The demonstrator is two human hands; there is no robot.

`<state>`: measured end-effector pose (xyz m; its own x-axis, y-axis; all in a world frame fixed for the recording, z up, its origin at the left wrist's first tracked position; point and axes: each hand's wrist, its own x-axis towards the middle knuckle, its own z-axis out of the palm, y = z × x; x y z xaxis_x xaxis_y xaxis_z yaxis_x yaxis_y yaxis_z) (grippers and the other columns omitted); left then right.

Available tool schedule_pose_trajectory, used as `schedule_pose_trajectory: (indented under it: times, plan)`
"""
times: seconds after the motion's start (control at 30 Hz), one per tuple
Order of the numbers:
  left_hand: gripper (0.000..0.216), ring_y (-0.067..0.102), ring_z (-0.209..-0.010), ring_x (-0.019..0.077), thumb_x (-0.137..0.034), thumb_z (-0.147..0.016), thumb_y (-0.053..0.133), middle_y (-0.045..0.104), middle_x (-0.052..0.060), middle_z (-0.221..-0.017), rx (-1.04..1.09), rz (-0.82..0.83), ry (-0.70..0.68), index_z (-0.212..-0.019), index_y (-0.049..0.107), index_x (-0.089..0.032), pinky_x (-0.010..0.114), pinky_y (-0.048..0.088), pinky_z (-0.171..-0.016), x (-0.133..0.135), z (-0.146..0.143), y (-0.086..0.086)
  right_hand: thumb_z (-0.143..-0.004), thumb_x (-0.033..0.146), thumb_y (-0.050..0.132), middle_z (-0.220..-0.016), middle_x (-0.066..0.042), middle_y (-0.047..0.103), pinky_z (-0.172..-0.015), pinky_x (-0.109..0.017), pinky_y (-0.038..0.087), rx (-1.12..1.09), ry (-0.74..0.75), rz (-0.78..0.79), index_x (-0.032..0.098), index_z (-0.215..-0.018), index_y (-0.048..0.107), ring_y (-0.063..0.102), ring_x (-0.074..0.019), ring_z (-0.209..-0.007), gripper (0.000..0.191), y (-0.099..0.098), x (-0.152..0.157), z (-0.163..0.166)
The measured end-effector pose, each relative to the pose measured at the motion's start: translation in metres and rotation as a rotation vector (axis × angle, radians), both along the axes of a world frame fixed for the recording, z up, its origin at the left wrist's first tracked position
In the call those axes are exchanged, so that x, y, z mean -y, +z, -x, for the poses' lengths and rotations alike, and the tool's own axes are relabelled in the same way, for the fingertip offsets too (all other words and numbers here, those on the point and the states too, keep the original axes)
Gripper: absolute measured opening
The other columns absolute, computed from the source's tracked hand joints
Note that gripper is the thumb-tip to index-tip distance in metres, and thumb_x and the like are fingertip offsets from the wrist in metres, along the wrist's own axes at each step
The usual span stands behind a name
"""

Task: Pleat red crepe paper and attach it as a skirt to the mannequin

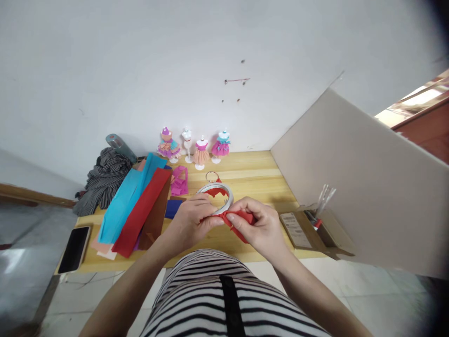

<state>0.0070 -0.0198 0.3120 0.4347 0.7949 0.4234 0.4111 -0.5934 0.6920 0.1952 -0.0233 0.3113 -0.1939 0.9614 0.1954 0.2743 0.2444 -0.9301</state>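
My left hand (191, 220) and my right hand (261, 224) meet above the near edge of a wooden table (252, 175). Both pinch a small piece of red paper (242, 219) between them. A roll of tape (218, 195) lies just behind my fingers, with a scrap of red paper inside its ring. My fingers are closed on the red piece. Long sheets of blue paper (128, 199) and red paper (142, 213) lie to the left of my hands.
Several small dress-form dolls (201, 150) in paper dresses stand along the wall. A black phone (74, 249) lies at the table's left front corner. Striped cloth (105, 180) is heaped at the back left. An open cardboard box (315, 229) with tools sits at the right.
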Motion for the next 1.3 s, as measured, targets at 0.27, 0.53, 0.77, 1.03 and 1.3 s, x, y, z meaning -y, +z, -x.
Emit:
schedule_pose_trajectory:
  times: [0.27, 0.53, 0.77, 1.03, 1.3]
  plan:
    - [0.037, 0.054, -0.071, 0.0162, -0.035, -0.095, 0.055, 0.055, 0.002, -0.062, -0.036, -0.027, 0.018, -0.063, 0.056, -0.016, 0.027, 0.045, -0.068, 0.001, 0.000, -0.002, -0.078, 0.036, 0.070, -0.051, 0.005, 0.050, -0.040, -0.022, 0.039, -0.106, -0.003, 0.164, 0.021, -0.069, 0.054, 0.047, -0.0097, -0.040, 0.024, -0.002, -0.001, 0.002]
    - [0.037, 0.050, -0.070, 0.0169, -0.030, -0.097, 0.050, 0.056, 0.003, -0.061, -0.134, -0.125, 0.005, -0.064, 0.056, -0.016, 0.028, 0.044, -0.068, -0.001, 0.001, -0.002, -0.069, 0.040, 0.073, -0.047, 0.008, 0.040, -0.038, -0.021, 0.030, -0.178, -0.022, 0.314, 0.021, -0.062, 0.048, 0.035, -0.0069, -0.038, 0.032, -0.005, -0.006, 0.007]
    - [0.039, 0.048, -0.070, 0.0168, -0.033, -0.098, 0.048, 0.055, 0.003, -0.063, -0.237, -0.110, -0.126, -0.066, 0.060, -0.015, 0.029, 0.045, -0.073, -0.011, 0.014, -0.002, -0.064, 0.032, 0.074, -0.050, 0.008, 0.039, -0.044, -0.022, 0.029, -0.027, -0.073, 0.157, 0.022, -0.059, 0.044, 0.034, -0.0078, -0.045, 0.032, -0.010, -0.015, 0.006]
    - [0.052, 0.055, -0.072, 0.0169, -0.052, -0.095, 0.046, 0.057, 0.003, -0.061, -0.054, 0.132, -0.317, -0.059, 0.057, -0.016, 0.028, 0.046, -0.076, -0.029, 0.024, -0.005, -0.075, 0.032, 0.068, -0.052, 0.011, 0.037, -0.045, -0.022, 0.028, 0.035, -0.011, 0.093, 0.022, -0.088, 0.053, 0.033, -0.0089, -0.045, 0.023, -0.013, -0.011, 0.004]
    - [0.034, 0.064, -0.093, 0.0202, -0.042, -0.092, 0.058, 0.071, 0.010, -0.090, -0.103, 0.330, -0.384, -0.074, 0.069, -0.015, 0.029, 0.049, -0.085, -0.038, 0.029, -0.012, -0.069, 0.030, 0.070, -0.069, 0.000, 0.066, -0.057, -0.024, 0.044, -0.137, 0.184, 0.328, 0.017, -0.076, 0.064, 0.056, -0.0121, -0.059, 0.015, -0.018, -0.020, 0.005]
